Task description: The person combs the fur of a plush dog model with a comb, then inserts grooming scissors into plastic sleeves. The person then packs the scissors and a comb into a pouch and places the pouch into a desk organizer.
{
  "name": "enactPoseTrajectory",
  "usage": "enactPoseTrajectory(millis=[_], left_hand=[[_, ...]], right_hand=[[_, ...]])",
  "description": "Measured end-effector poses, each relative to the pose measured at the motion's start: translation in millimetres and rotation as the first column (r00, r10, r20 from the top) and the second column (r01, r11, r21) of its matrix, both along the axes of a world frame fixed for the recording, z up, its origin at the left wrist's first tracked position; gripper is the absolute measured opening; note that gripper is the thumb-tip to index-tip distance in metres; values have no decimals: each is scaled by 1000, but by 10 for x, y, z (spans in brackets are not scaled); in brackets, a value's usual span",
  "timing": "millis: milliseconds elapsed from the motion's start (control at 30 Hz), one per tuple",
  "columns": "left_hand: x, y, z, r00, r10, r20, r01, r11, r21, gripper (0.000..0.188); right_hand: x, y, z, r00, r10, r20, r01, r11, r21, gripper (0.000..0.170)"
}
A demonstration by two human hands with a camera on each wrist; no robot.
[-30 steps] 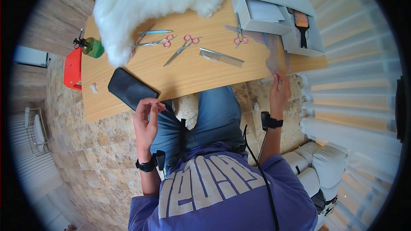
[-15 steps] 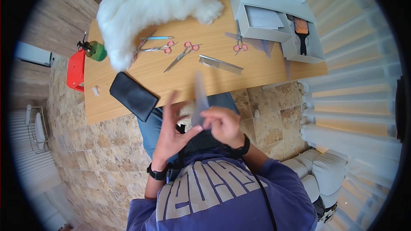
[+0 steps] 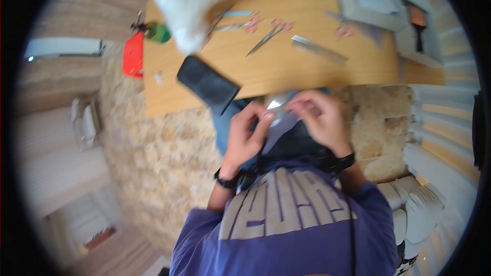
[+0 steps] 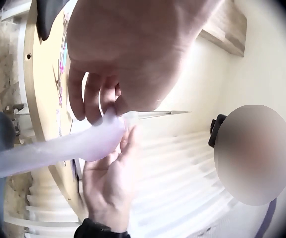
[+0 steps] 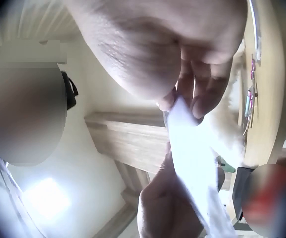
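**Pinched from both sides!**

Left hand [image 3: 249, 135] and right hand [image 3: 321, 125] both pinch the translucent sleeve [image 3: 277, 134], its length trailing back from the fingertips; paired grips probably steady floppy film. Black case [image 3: 208, 84] lies beyond left fingers, perhaps handy.

head: comb [image 3: 319, 49] blurred | white fur [image 3: 190, 1] cut off | left wrist: pale film [image 4: 58, 152] cut off
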State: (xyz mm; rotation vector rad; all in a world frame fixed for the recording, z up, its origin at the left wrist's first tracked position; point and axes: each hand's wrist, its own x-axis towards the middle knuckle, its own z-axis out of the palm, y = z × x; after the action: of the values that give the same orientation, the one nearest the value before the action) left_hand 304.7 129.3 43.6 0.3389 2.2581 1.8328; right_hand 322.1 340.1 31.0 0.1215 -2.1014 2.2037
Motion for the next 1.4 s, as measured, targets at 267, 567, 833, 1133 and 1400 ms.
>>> enactPoseTrajectory(millis=[267, 567, 833, 1133, 1400], left_hand=[[-2, 233, 46, 985, -174, -9, 174, 985, -10, 14], [-86, 135, -19, 991, -89, 99, 94, 994, -55, 15], [-123, -188, -75, 993, 71, 97, -67, 997, -38, 17], [-88, -346, -1, 997, 55, 51, -48, 990, -130, 20], [89, -565, 136, 988, 157, 7, -154, 972, -177, 25]], right_hand=[[101, 0, -99, 992, 79, 95, -66, 989, -130, 15], [7, -52, -159, 983, -184, -5, 184, 983, 14, 14], [-469, 437, -194, 912, -364, -187, 408, 768, 494, 13], [-1578, 408, -251, 981, 23, -191, 118, 711, 694, 15], [-2133, 480, -613, 970, 140, -199, 97, 529, 843, 16]])
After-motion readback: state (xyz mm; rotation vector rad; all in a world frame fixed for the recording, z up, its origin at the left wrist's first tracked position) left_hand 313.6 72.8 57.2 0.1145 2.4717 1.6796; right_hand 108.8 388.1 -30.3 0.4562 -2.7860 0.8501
